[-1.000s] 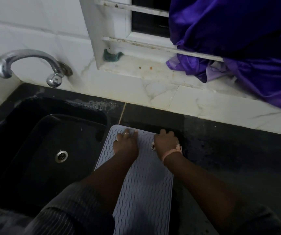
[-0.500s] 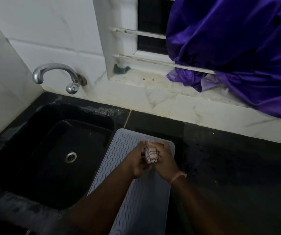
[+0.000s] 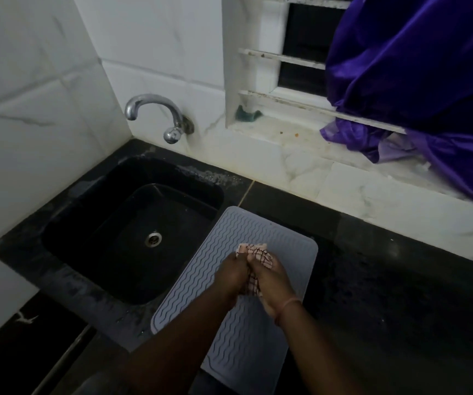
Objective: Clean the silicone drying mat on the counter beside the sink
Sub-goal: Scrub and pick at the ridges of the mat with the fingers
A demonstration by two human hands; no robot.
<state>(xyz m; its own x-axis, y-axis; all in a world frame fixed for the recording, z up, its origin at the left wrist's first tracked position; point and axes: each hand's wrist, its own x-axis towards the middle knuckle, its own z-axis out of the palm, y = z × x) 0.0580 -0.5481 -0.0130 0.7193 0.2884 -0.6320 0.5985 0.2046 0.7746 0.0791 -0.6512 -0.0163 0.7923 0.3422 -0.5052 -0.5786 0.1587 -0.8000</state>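
Two hands are held together over the middle of the silicone drying mat [image 3: 258,323], both gripping one bunched checked cloth [image 3: 258,256]: the left hand [image 3: 234,276] is curled round its left side, the right hand [image 3: 272,280] round its right, with the wad showing above and between the fingers. Whether the cloth touches the mat at this moment cannot be told. The mat lies flat on the dark bench [image 3: 372,295], its long left edge just beside the sink [image 3: 132,232] and its near end running out of view under the forearms. Judgement: the cloth is being gathered or wrung ahead of a wiping pass, and the mat's wavy ribs show no visible wetting or suds. To do this step well, the cloth should be folded into a firm pad, not a loose ball, then pressed flat and drawn along the ribs, not across them, working from the far edge toward the body, with one hand steadying the mat so it does not creep toward the basin. The sink's drain [image 3: 153,239] sits uncovered. Beyond it, the tap [image 3: 155,115] is fixed to the tiled wall, with no water seen running. Farther right, a purple cloth [image 3: 417,81] hangs over the window ledge [image 3: 286,132], well apart from the work.
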